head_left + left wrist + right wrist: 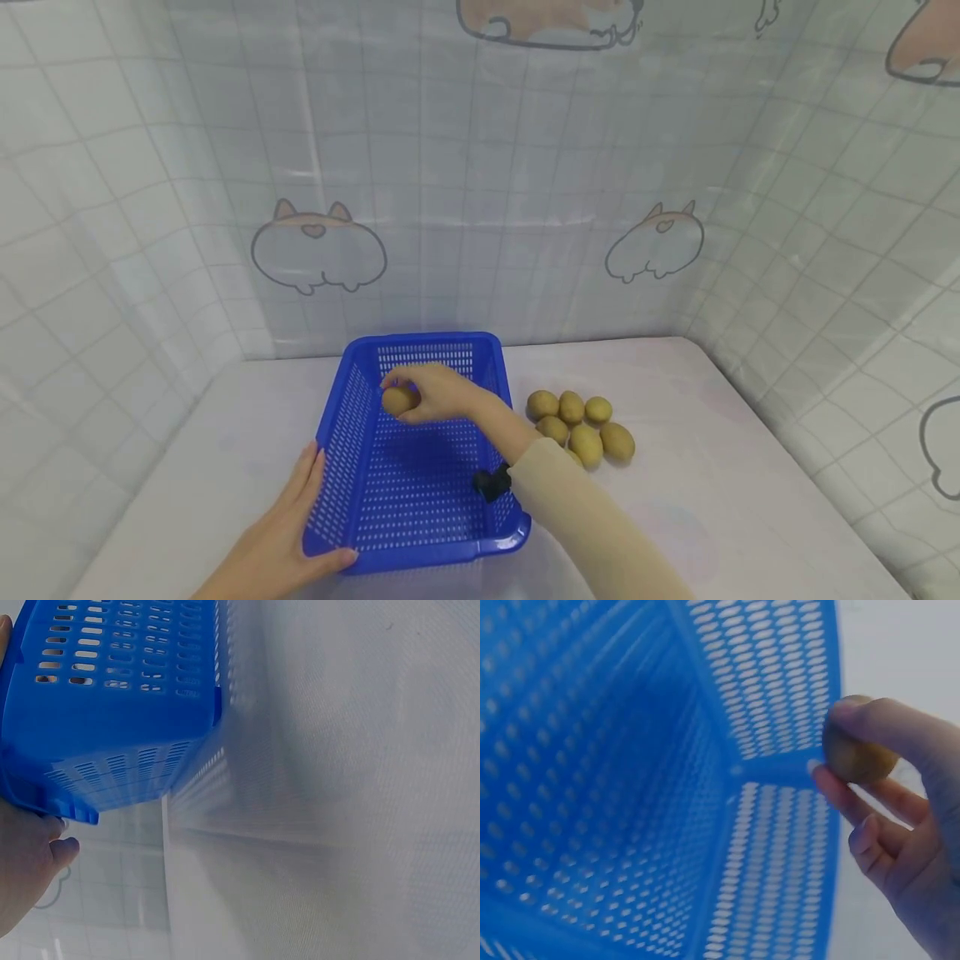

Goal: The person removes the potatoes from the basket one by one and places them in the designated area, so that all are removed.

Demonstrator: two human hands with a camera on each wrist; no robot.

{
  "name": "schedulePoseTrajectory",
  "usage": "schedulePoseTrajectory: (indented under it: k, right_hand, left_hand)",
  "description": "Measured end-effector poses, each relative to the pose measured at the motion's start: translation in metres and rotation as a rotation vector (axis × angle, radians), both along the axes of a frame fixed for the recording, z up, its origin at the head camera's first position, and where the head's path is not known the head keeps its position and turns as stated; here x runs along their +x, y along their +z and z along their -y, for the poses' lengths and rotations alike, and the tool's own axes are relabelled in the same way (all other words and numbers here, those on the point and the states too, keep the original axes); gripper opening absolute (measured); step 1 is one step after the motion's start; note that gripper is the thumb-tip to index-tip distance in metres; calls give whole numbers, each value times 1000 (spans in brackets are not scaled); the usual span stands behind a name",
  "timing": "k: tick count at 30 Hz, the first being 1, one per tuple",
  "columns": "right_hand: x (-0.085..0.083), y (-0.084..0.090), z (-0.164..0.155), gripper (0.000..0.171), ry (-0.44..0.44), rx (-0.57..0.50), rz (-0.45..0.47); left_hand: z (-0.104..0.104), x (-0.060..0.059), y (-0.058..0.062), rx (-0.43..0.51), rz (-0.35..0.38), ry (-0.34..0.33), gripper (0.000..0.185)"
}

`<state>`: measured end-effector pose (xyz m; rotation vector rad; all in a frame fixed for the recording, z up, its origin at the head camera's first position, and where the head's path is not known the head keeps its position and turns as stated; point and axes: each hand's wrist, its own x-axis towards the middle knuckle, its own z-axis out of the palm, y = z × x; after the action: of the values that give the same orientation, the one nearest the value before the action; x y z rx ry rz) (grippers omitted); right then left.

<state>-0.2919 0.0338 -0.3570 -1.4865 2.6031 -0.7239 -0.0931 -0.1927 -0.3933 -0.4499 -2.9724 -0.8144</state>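
Curtain panels with a pale grid and cartoon animal prints fill the upper left of the head view and run across the whole background. Below them, at lower left, we see the left hand (281,533) lying along the near left corner of the blue basket (352,417), fingers stretched up the outside of its left wall and thumb pressed on the near rim; the fingers look straight rather than curled. In the left wrist view, that hand (26,862) shows at the lower left edge under the basket's rim (112,735), touching it.

The basket stands on the pale desk (712,467) at lower centre of the head view. Inside it, towards the far wall, the right hand (438,392) holds a potato (397,400) pinched between thumb and fingertips, above the perforated floor. The right wrist view shows the same potato (855,754) clamped by that hand (900,825) at the right of the frame, close to an inner corner of the basket (630,787).

Right of the basket, just beside its right wall, a heap of potatoes (581,425) lies on the desk, the pieces touching one another.
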Motion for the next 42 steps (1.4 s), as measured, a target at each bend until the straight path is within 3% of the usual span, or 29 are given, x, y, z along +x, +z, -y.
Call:
schedulePoseTrajectory:
  k: [10, 14, 20, 30, 42]
  right_hand:
    - [27, 37, -6, 50, 48, -317, 22]
    - [35, 48, -12, 52, 47, -407, -12]
    - [42, 59, -23, 51, 7, -466, -69]
    - [45, 67, -42, 51, 56, -551, -129]
    - [47, 68, -74, 51, 44, -556, -112]
  left_hand:
    - [-1, 0, 0, -5, -10, 0, 120]
    - [-1, 0, 0, -2, 7, 11, 120]
    - [-1, -1, -1, -10, 5, 7, 121]
    - [-2, -3, -1, -11, 23, 15, 122]
    - [-1, -4, -3, -15, 9, 12, 123]
